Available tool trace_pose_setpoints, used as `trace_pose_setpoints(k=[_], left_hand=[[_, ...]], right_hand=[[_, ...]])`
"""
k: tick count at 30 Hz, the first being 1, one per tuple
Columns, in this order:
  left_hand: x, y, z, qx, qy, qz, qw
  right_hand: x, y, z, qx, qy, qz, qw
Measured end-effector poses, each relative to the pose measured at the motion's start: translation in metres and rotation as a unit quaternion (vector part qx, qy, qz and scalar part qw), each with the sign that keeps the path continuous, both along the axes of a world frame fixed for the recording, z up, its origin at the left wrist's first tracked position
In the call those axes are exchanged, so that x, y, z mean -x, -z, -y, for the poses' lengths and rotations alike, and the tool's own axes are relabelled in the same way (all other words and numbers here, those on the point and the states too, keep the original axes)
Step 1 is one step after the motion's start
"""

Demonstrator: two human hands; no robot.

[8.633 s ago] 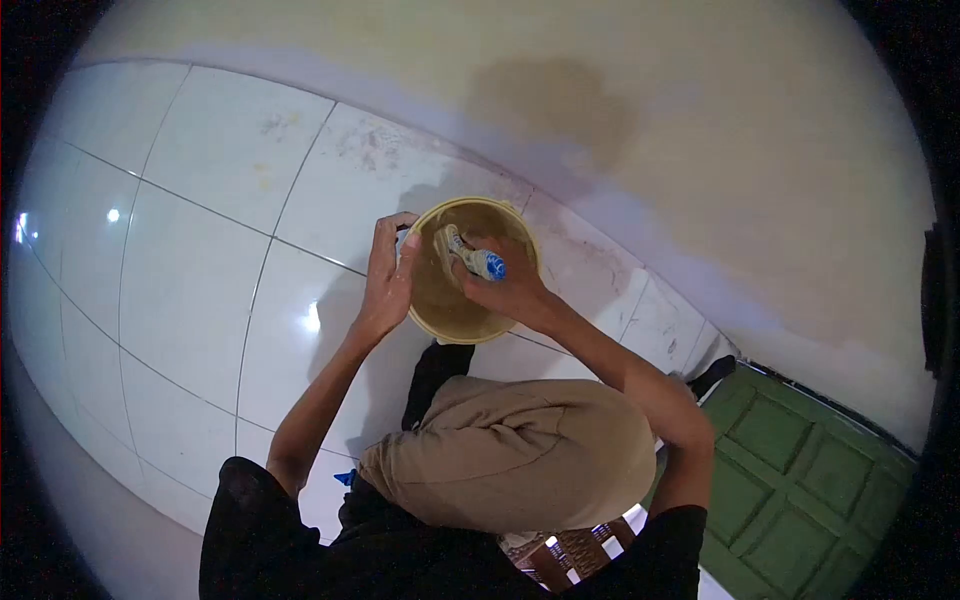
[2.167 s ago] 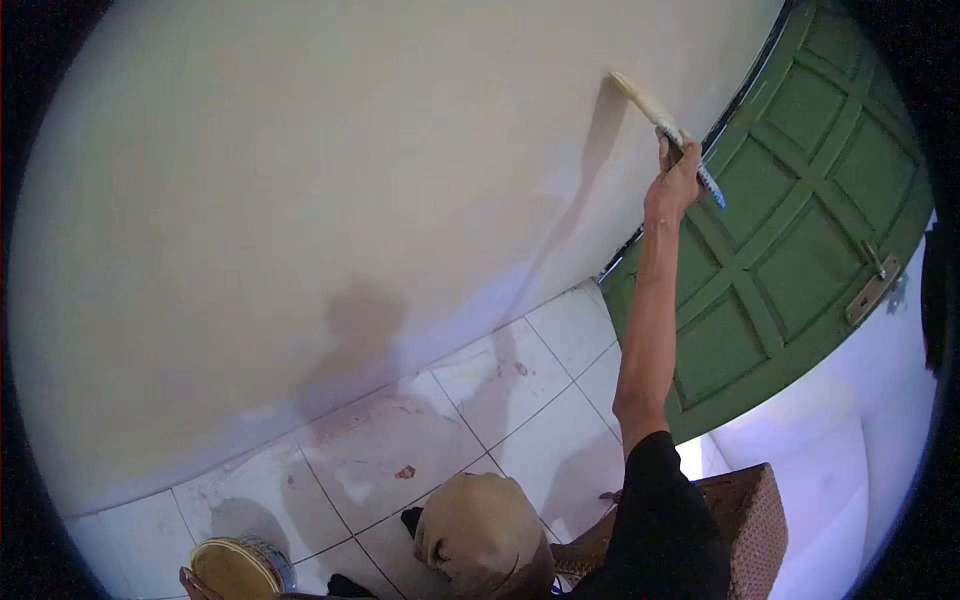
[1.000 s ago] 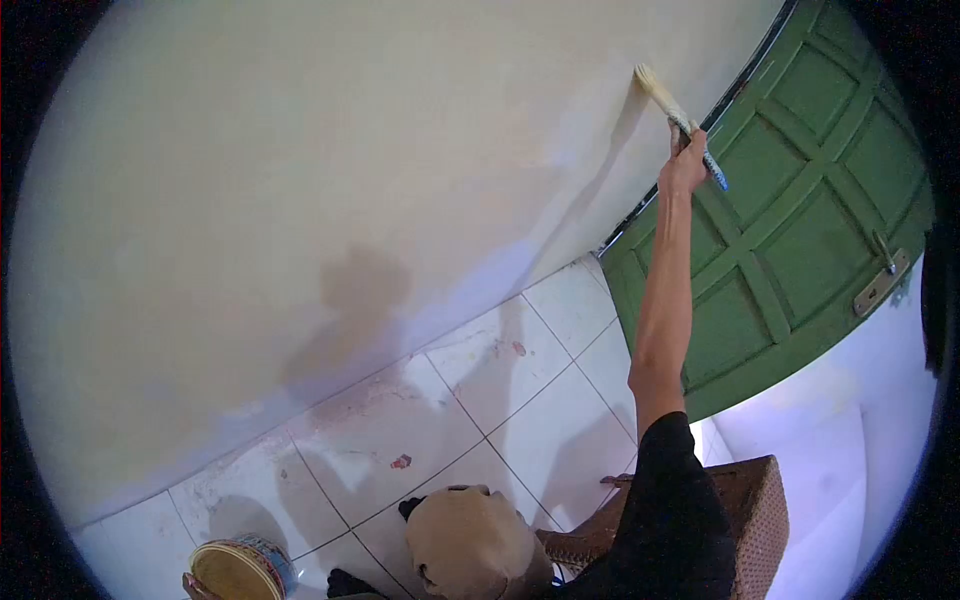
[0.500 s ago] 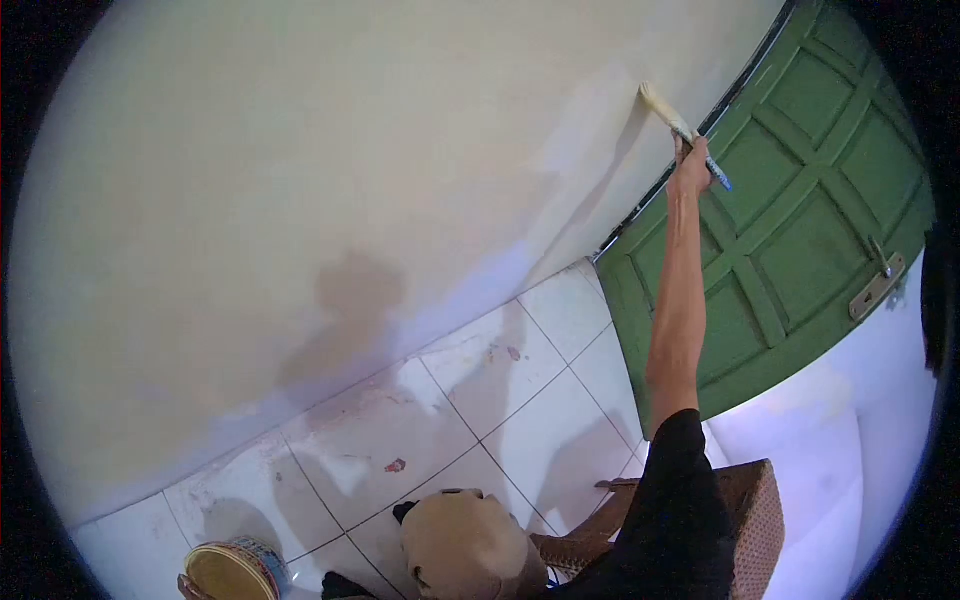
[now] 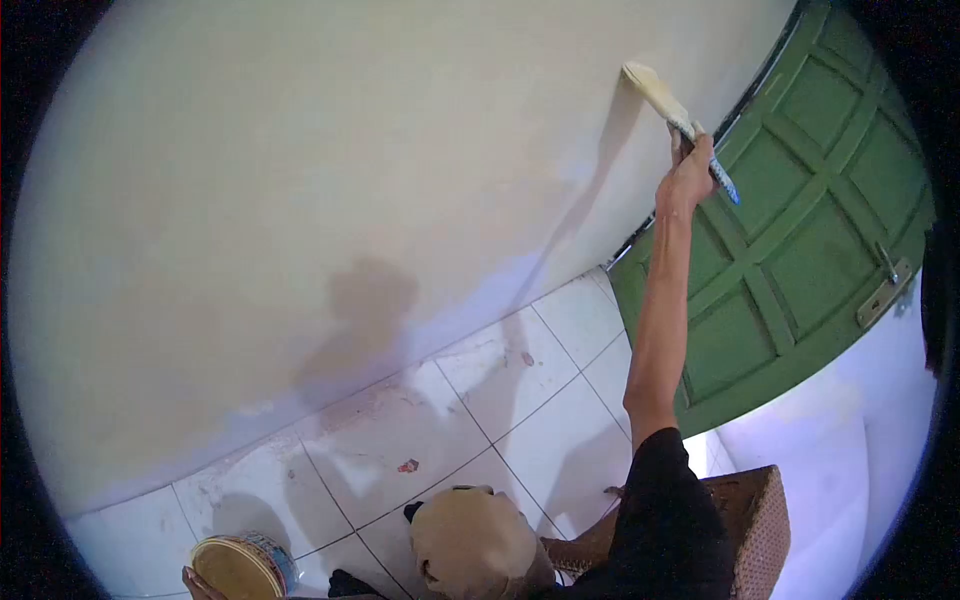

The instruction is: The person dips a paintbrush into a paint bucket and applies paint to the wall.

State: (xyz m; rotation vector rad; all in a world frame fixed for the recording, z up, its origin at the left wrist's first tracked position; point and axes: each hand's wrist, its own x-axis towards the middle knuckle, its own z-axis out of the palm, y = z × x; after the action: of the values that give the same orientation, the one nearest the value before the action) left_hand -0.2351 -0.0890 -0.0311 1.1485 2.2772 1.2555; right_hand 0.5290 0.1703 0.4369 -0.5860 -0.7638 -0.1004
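My right hand (image 5: 688,172) is closed round the handle of a paintbrush (image 5: 657,94), with the arm stretched up and to the right. The brush has pale, cream-coated bristles and a blue-tipped handle. Its bristle end meets or lies very close to the cream wall (image 5: 400,150), near the door. At the lower left, my left hand (image 5: 199,584) grips the side of a paint bucket (image 5: 283,562) at its rim. Cream paint shows inside the bucket. Only a few fingers of that hand are visible; the frame edge cuts off the rest.
A green panelled door (image 5: 790,240) with a metal handle (image 5: 886,262) borders the wall on the right. Below lies a white tiled floor (image 5: 560,400) with reddish smudges. A brown woven chair (image 5: 765,530) stands beside my arm. A beige rounded cloth item (image 5: 472,540) fills the bottom centre.
My right hand has moved the paintbrush slightly left and up along the wall, and the brush's broad side now shows more. The bucket stays in my left hand; the view has shifted a little.
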Motion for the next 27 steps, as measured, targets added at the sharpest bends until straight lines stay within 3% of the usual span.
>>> trace_pose_setpoints(k=[1, 3, 5, 7, 8, 9, 11, 13, 14, 22, 25, 26, 27], left_hand=[[0.002, 0.0, 0.004, -0.004, -0.001, -0.001, 1.0], [0.01, -0.002, 0.017, -0.01, 0.001, -0.007, 1.0], [0.018, 0.0, 0.037, -0.022, 0.011, -0.011, 1.0], [0.019, -0.003, 0.06, -0.019, 0.011, -0.011, 1.0], [0.012, -0.013, 0.065, -0.009, -0.001, -0.009, 1.0], [-0.002, -0.034, 0.059, 0.014, -0.033, 0.007, 0.999], [-0.025, -0.073, 0.051, 0.07, -0.08, 0.012, 0.994], [-0.018, -0.064, 0.055, 0.058, -0.088, -0.011, 0.994], [-0.018, -0.06, 0.053, 0.043, -0.079, -0.027, 0.996], [-0.021, -0.069, 0.051, 0.066, -0.078, -0.006, 0.995], [-0.01, -0.052, 0.054, 0.01, -0.077, 0.029, 0.997], [-0.001, -0.04, 0.056, -0.051, -0.112, -0.016, 0.992], [-0.001, -0.029, 0.057, -0.108, -0.138, -0.054, 0.983]], right_hand=[[-0.005, 0.002, 0.001, -0.001, -0.007, -0.002, 1.0], [-0.023, 0.011, -0.003, 0.025, 0.084, 0.002, 0.996], [-0.046, 0.02, -0.016, -0.015, 0.061, 0.038, 0.997], [-0.057, 0.022, -0.007, 0.093, 0.062, 0.077, 0.991], [-0.089, 0.028, -0.023, 0.074, 0.062, 0.059, 0.994], [-0.035, 0.021, -0.005, 0.166, 0.109, 0.024, 0.98], [-0.042, 0.028, -0.011, 0.131, -0.048, 0.037, 0.99], [-0.028, 0.033, -0.015, 0.109, 0.025, 0.003, 0.994], [-0.045, 0.038, -0.02, 0.125, 0.032, 0.044, 0.991], [-0.059, 0.063, -0.008, 0.134, -0.019, 0.059, 0.989], [0.0, 0.075, 0.022, 0.154, -0.033, -0.041, 0.987], [0.027, 0.08, 0.033, 0.148, -0.036, -0.091, 0.984], [0.02, 0.105, 0.039, 0.214, 0.029, -0.025, 0.976]])
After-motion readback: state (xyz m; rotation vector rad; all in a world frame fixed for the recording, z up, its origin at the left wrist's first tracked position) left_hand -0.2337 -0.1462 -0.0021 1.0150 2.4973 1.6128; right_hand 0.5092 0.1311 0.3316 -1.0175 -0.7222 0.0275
